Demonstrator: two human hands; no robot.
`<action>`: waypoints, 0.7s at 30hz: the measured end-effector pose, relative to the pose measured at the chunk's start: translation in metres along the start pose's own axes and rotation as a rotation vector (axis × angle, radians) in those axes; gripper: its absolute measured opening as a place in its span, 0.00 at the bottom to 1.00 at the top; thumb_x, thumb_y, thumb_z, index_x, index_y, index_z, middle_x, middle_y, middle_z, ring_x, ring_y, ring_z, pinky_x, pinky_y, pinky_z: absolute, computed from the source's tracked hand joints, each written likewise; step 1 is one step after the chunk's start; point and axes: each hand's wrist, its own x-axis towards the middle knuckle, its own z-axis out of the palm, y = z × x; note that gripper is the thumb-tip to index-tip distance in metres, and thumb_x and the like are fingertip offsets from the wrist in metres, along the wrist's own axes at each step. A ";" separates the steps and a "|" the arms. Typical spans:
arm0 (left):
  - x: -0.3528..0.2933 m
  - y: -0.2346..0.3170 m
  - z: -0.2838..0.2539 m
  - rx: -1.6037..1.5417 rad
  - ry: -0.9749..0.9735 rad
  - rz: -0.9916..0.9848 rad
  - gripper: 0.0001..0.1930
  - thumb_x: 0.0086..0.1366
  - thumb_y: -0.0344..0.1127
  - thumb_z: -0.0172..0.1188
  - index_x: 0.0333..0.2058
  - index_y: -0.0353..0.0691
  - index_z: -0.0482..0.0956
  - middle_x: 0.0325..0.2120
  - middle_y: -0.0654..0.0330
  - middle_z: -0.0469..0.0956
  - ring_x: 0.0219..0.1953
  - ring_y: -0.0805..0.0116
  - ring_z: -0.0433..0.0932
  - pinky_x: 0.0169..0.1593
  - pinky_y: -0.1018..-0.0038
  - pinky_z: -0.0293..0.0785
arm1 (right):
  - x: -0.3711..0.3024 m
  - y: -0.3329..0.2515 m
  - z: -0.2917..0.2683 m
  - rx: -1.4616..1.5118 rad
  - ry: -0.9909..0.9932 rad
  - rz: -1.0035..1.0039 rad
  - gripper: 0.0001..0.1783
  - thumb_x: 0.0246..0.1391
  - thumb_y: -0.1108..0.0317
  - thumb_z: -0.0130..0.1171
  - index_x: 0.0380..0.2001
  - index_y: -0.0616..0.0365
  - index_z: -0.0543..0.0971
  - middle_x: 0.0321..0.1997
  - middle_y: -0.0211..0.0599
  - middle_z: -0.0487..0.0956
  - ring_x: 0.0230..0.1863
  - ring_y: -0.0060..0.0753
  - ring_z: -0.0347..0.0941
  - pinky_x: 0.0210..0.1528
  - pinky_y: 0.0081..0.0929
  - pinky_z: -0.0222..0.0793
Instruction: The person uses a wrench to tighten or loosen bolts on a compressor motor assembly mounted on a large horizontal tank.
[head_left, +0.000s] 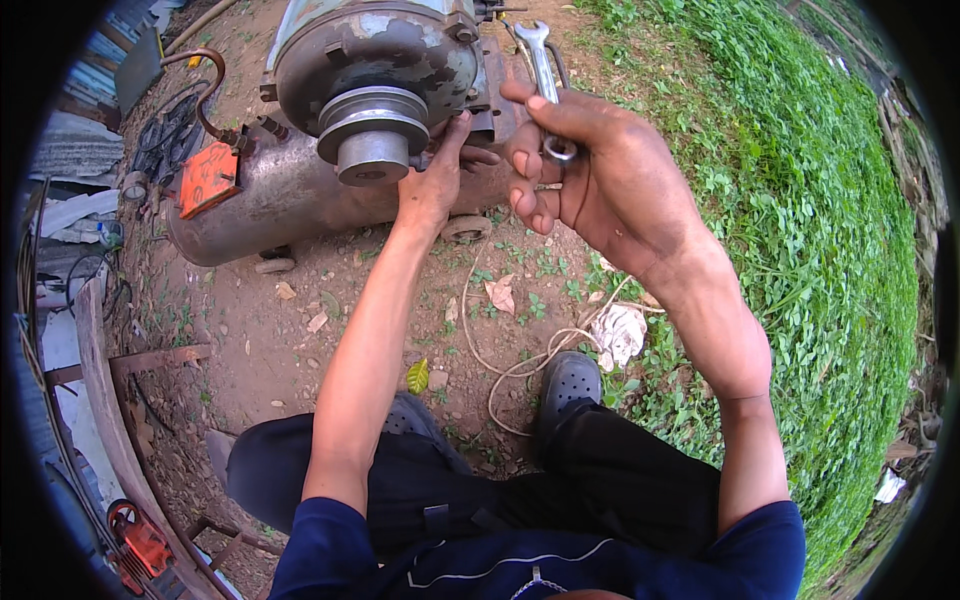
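My right hand (610, 165) is closed around a combination wrench (543, 75), raised to the right of the motor. The wrench's open jaw points up and away; its ring end (559, 150) shows by my curled fingers. My left hand (435, 185) reaches in at the motor's base, just right of the grey pulley (373, 130). Its thumb points up against the mount, and a fingertip shows below; what lies between them is hidden. The electric motor (375, 55), with peeling grey-blue paint, sits on top of a rusty cylindrical tank (290, 195).
An orange plate (209, 180) and a bent copper pipe (212, 90) are on the tank's left side. A pale cord (490, 375) and a crumpled white cloth (619, 335) lie near my shoes. Grass (800, 250) spreads right; a wooden beam (110, 390) and metal sheets stand left.
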 end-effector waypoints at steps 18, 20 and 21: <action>0.007 -0.004 0.000 0.069 0.010 0.019 0.15 0.67 0.43 0.58 0.42 0.36 0.78 0.34 0.62 0.79 0.26 0.68 0.82 0.28 0.78 0.70 | 0.091 -0.007 -0.125 -1.111 0.061 -0.277 0.19 0.55 0.50 0.63 0.30 0.56 0.83 0.14 0.15 0.61 0.18 0.11 0.50 0.21 0.20 0.40; 0.006 -0.002 0.003 0.095 0.026 0.003 0.15 0.68 0.43 0.56 0.43 0.37 0.79 0.30 0.64 0.79 0.25 0.70 0.81 0.29 0.79 0.71 | 0.099 -0.011 -0.129 -1.104 0.031 -0.242 0.19 0.54 0.50 0.63 0.30 0.56 0.84 0.14 0.16 0.62 0.17 0.12 0.50 0.20 0.21 0.40; 0.005 -0.002 0.003 0.093 0.027 0.001 0.15 0.68 0.43 0.56 0.43 0.37 0.79 0.30 0.64 0.79 0.26 0.70 0.81 0.29 0.79 0.71 | 0.103 -0.014 -0.129 -1.101 0.013 -0.226 0.19 0.54 0.50 0.64 0.30 0.56 0.84 0.14 0.16 0.63 0.17 0.12 0.51 0.20 0.21 0.40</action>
